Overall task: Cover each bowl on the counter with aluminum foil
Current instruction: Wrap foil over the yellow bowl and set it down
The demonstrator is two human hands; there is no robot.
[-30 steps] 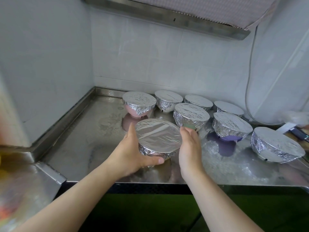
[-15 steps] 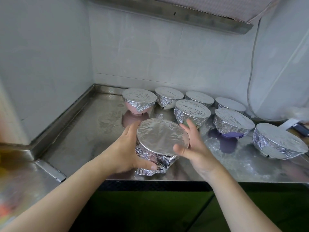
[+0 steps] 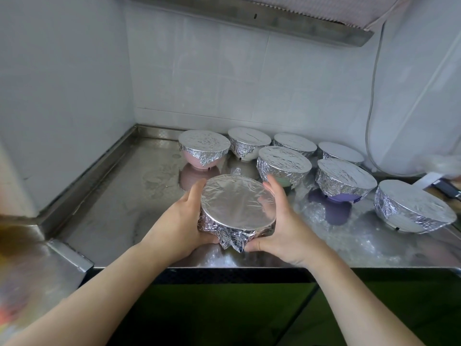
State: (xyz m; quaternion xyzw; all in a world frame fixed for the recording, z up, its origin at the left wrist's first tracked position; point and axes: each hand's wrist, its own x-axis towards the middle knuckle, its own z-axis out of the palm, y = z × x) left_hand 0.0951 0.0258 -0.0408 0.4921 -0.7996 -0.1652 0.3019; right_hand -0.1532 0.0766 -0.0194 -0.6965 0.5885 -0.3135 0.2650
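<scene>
A foil-covered bowl [image 3: 237, 203] is held tilted toward me just above the front of the steel counter [image 3: 119, 201]. My left hand [image 3: 182, 221] grips its left side, fingers curled under the crumpled foil skirt. My right hand [image 3: 282, 221] grips the right side, thumb pressing a loose foil corner at the bottom front. Behind stand several other foil-covered bowls, among them a pink one [image 3: 204, 148], a purple one [image 3: 345, 178] and a large one [image 3: 414, 206] at the right.
Tiled walls close the counter's back and left side. A steel ledge [image 3: 64, 253] steps down at the front left. A white cable [image 3: 371, 101] hangs at the right, above a dark object [image 3: 446, 188] on the counter's far right edge.
The bowl has been lifted and tipped toward me. My right hand shifted from the rim down to the bowl's lower right, pressing the foil in underneath.
</scene>
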